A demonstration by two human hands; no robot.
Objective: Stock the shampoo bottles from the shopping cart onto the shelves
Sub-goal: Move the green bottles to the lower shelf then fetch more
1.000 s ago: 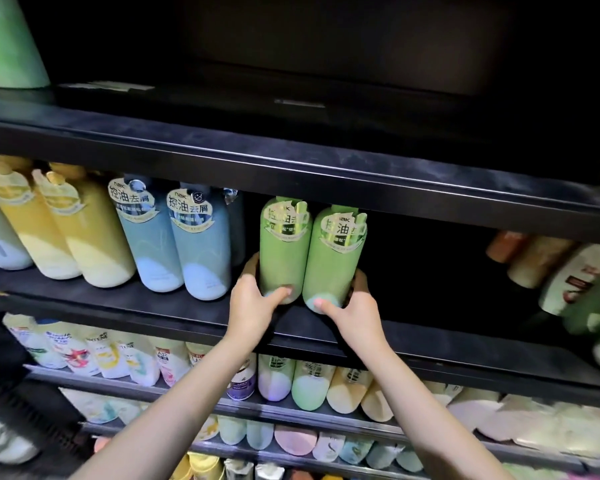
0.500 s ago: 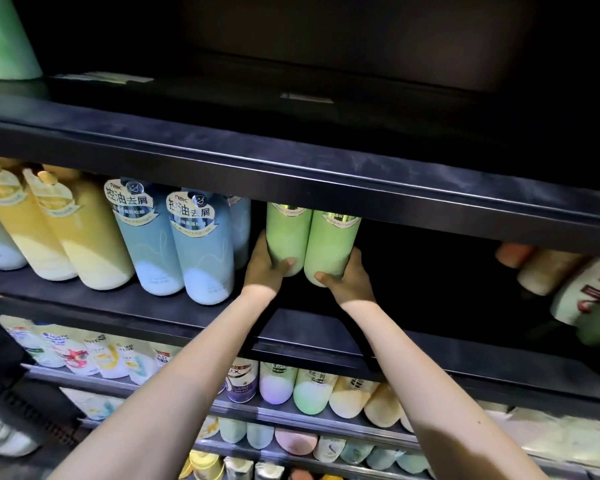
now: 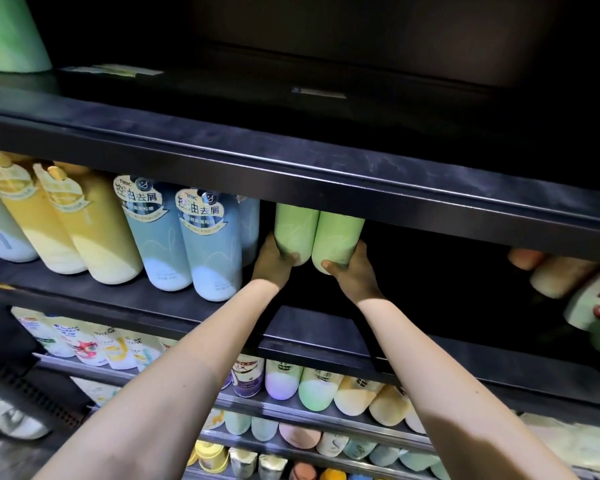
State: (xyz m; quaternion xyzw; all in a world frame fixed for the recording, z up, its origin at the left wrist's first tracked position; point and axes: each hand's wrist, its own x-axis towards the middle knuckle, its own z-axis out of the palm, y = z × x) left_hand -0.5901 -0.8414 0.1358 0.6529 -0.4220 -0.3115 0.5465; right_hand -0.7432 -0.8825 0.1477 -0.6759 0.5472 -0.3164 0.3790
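Note:
Two green shampoo bottles stand side by side deep on the dark middle shelf (image 3: 312, 337), their tops hidden behind the shelf above. My left hand (image 3: 272, 263) grips the base of the left green bottle (image 3: 295, 233). My right hand (image 3: 352, 271) grips the base of the right green bottle (image 3: 336, 242). Both arms reach far into the shelf. The shopping cart is out of view.
Blue bottles (image 3: 212, 247) and yellow bottles (image 3: 90, 230) stand left of the green pair on the same shelf. To the right is a dark gap, then tilted bottles (image 3: 561, 275). A green bottle (image 3: 11, 32) stands on the top shelf. Lower shelves hold several small bottles.
Both hands have pushed the two green bottles back into the shelf, so their labelled tops went out of sight under the shelf above.

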